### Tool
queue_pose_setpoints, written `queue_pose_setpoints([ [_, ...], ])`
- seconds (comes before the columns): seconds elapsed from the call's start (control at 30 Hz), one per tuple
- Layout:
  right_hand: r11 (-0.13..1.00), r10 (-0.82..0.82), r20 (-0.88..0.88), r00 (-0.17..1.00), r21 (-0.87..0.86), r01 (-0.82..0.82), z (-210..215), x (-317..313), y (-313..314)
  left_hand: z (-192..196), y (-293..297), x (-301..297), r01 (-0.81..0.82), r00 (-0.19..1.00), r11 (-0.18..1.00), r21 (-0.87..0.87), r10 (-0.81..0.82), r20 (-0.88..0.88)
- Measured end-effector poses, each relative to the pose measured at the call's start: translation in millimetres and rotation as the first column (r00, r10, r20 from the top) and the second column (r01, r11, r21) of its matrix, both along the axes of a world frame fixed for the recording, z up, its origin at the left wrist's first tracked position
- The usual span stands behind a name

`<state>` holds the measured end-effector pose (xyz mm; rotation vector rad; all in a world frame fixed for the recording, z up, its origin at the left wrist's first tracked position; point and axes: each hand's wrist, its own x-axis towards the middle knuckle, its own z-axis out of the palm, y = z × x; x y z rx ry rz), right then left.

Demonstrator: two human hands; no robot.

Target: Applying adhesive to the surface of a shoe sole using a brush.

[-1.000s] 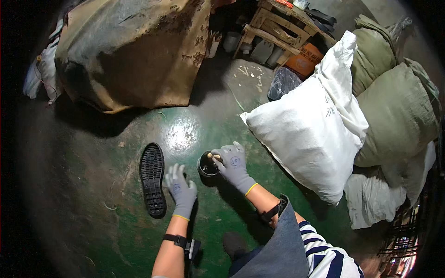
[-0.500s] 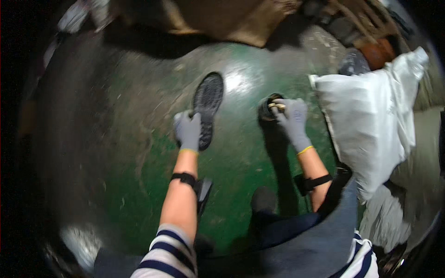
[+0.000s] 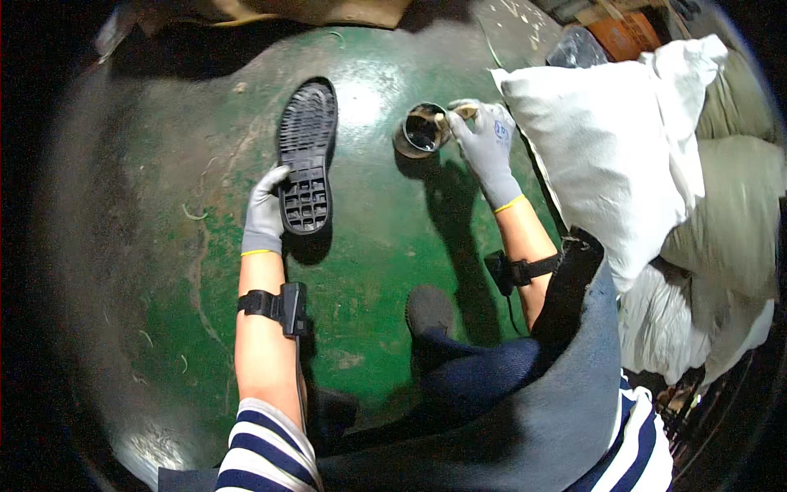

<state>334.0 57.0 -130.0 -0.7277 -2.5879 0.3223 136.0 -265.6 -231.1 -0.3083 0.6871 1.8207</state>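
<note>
sole (image 3: 307,156) (blk) in l. hand (image 3: 263,215)

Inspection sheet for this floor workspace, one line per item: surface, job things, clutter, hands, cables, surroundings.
Surface: green floor, worn and patchy, with a bright reflection near the top.
Job things: black shoe sole, tread facing up; cup with dark contents; small pale tool, kind unclear.
Clutter: pale curved scraps on the floor's left side.
Hands: gloved left hand grips the sole's left edge; gloved right hand holds the pale tool by the cup's rim.
Cables: thin dark cable below the black box strapped to the right forearm.
Surroundings: white sack, greenish sacks, orange box, dark plastic bag.
</note>
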Motion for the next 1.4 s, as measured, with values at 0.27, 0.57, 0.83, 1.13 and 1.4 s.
queue_pose_setpoints([
  [0.27, 0.990, -0.091, -0.297, 0.950, -0.133, 0.053, 14.4, 5.1, -5.1, 62.0, 40.2, 22.7, -0.053, 0.998, 0.768, 0.638, 0.018, 0.061],
  [0.57, 0.999, -0.035, -0.004, 0.999, 0.018, 0.035, -14.2, 15.2, 6.2, 85.4, 104.4, 74.3, -0.113, 0.932, 0.782, 0.613, -0.131, 0.338],
  [0.83, 0.988, 0.070, 0.209, 0.975, 0.123, -0.097, -33.1, 11.1, -0.2, 45.4, 90.1, 71.1, -0.181, 0.966, 0.746, 0.641, 0.014, 0.257],
  [1.13, 0.998, 0.041, 0.295, 0.955, -0.052, -0.027, -21.0, 9.6, 10.5, 19.6, 73.3, 79.8, -0.207, 0.938, 0.939, 0.275, 0.111, 0.327],
  [1.4, 0.980, 0.121, 0.259, 0.958, 0.126, -0.157, -33.3, -1.8, 12.2, -35.6, 46.7, 44.7, -0.150, 0.988, 0.984, 0.100, 0.147, 0.039],
])
